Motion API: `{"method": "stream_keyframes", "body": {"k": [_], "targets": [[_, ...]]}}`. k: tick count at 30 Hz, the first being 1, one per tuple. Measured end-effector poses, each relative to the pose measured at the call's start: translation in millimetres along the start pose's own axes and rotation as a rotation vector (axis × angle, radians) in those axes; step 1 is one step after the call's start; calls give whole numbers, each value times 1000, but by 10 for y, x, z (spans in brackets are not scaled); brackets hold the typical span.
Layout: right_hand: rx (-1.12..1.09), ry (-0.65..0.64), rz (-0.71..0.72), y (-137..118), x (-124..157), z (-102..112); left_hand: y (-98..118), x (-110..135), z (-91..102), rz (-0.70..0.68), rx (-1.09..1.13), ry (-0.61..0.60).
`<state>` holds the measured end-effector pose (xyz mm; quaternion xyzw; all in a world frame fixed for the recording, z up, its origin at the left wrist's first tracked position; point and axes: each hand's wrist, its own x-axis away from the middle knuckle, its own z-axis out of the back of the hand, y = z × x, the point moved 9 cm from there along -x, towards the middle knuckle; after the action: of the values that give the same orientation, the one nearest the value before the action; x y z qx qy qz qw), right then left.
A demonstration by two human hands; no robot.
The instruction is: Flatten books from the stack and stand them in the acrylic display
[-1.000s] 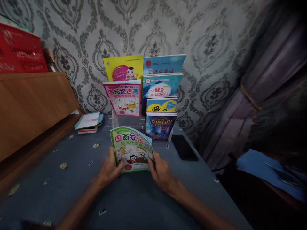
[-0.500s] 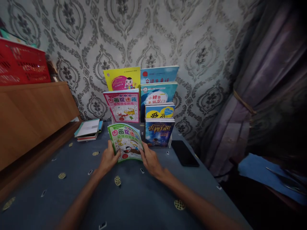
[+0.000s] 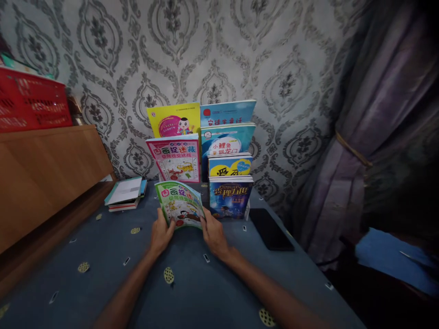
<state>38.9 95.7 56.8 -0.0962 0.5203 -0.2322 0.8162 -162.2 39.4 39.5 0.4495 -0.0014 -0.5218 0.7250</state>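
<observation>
Between both hands is a green picture book [image 3: 181, 205], its cover facing me and bowed, with the top leaning back. My left hand [image 3: 162, 232] grips its left edge, thumb on the cover. On its right edge, my right hand [image 3: 213, 232] is closed the same way, fingers partly hidden. Just behind it stands a pink picture book [image 3: 178, 161], with a yellow book [image 3: 173, 119] at its back. To the right, a dark blue book [image 3: 229, 198] fronts a stepped row with a yellow-and-blue book [image 3: 229, 167], a teal book [image 3: 228, 139] and a light blue book [image 3: 228, 112].
A black tablet or phone [image 3: 270, 229] lies right of the books. Further left is a small stack of books [image 3: 125, 191]. A red basket [image 3: 34, 100] sits on a wooden headboard [image 3: 51, 178]. A tied curtain [image 3: 346, 160] hangs at right, near a blue cloth [image 3: 394, 258].
The view has tilted slightly upward, so the books appear lower in the picture. Both hands keep hold of the green picture book, which leans back a little more.
</observation>
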Motion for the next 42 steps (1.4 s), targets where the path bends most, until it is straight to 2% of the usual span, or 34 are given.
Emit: {"method": "stream_keyframes", "body": {"k": [6,16,23,31,36,42], "targets": [[-66,10,35,51,94,-19,-146,110,-111,-16,35,-18],[-75,-15,24,120,150,-56,-129,111,-105,-19,61,-20],[-68,-34,-30,215,39,-112,-152,47,-100,-2,34,-31],[-128,-16,0,179,-106,-102,-198,-42,-53,2,129,21],[-152,30,13,155,-162,-28,-136,-57,27,-24,154,96],[-158,59,48,-12,-276,144,-15,-85,147,-60,207,117]]}}
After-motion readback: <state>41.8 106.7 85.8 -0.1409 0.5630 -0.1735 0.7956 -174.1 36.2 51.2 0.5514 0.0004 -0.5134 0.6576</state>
